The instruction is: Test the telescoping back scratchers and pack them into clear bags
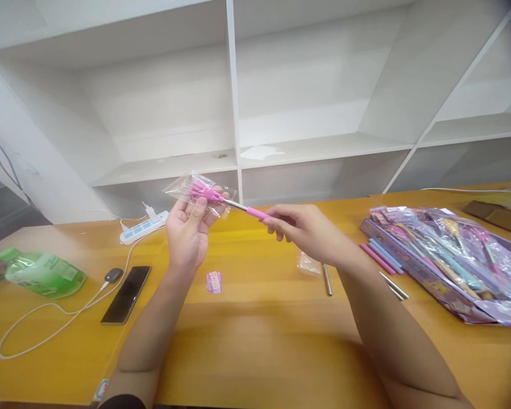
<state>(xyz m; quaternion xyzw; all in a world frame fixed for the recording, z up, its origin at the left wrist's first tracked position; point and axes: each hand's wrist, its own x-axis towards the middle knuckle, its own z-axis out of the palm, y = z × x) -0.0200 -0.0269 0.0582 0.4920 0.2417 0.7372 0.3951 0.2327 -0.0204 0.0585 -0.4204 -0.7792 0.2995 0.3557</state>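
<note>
A pink telescopic back scratcher is stretched between my two hands above the table. Its pink claw-shaped head sits inside a clear plastic bag. My left hand is closed round the bagged head, thumb on top. With thumb and fingers, my right hand pinches the end of the pink grip. A silver metal rod shows between head and grip. Below, a small pink printed card lies on the table. Near my right wrist are a crumpled clear wrapper and a metal tube.
On the right, a purple display box holds several wrapped scratchers, with pink and blue tubes beside it. At left are a green bottle, a phone, a white cable and a power strip. White shelves stand behind.
</note>
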